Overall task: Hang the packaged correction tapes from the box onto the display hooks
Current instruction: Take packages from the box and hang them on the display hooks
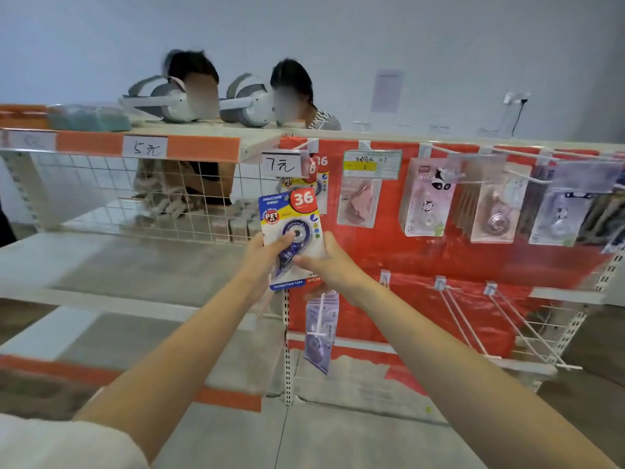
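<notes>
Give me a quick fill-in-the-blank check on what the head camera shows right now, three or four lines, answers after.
1. The correction tape pack is held by ____ hands.
2. The big number in the pack's red circle is ____.
3. The handwritten price tag just above the pack reads ____ yuan.
4. The panel behind the hooks is ____ in colour.

Missing words: both; 36; 7; red
</notes>
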Demonstrator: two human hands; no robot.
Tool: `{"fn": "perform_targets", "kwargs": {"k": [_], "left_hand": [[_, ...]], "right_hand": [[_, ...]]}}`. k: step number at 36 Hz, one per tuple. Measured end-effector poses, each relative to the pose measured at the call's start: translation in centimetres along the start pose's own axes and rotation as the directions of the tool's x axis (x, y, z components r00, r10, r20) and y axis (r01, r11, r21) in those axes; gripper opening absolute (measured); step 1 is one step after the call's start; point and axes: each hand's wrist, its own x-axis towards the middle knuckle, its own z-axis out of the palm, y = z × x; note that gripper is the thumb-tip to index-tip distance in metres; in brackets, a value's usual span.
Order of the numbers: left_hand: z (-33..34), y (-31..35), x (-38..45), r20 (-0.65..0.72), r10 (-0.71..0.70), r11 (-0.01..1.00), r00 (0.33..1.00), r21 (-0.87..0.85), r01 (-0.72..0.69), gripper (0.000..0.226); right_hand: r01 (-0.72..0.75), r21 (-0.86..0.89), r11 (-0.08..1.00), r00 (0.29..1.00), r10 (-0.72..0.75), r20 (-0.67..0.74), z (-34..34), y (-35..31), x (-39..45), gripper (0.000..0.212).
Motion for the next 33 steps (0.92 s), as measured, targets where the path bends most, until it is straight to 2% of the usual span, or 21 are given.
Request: {"fn": "perform_targets", "kwargs": {"k": [3,8,12,14,17,22,26,33], "left_hand": [[0.4,0.2,-0.3,0.034,0.054,0.997,0.998,0.048,-0.056,0.024],[-0.2,0.4,-0.6,0.044,0.093,0.978,0.995,0.183,-0.099,0.004],[-0.7,0.5,-0.9,0.048,0.07,0.976,0.996,0.204,-0.078,0.004],[-1.2,0.4,-0.9,0.016,0.038,0.974,0.999,0.223,-0.041,0.013],[-1.8,0.3,-1.0,0.055,-0.004,0.925,0.998,0.379,-0.017,0.014],[-2.1,0.1,-0.9,0.111,0.008,0.829,0.994,0.555,-0.069,0.015],[-2.1,0.2,-0.8,0.12,0.012,0.766,0.993,0.637,-0.087,0.015],[-1.8,0.0,-0.6,0.129,0.0,0.77,0.992,0.633,-0.082,0.017]], "right_hand": [[0.041,-0.063,0.997,0.998,-0.044,-0.044,-0.1,-0.2,0.3,0.048],[0.101,-0.037,0.994,0.993,-0.103,-0.065,-0.4,-0.8,0.5,0.036],[0.13,0.004,0.992,0.989,-0.129,-0.067,0.1,-1.3,0.9,0.034],[0.14,0.056,0.989,0.986,-0.134,-0.1,0.4,-1.4,1.2,0.03],[0.187,0.098,0.977,0.97,-0.169,-0.173,0.5,-1.9,1.7,0.022],[0.156,0.146,0.977,0.977,-0.131,-0.17,0.3,-2.4,2.0,0.021],[0.128,0.098,0.987,0.979,-0.11,-0.171,0.1,-2.4,1.8,0.017],[0.117,0.079,0.99,0.973,-0.098,-0.211,0.0,-2.5,2.1,0.017]]}}
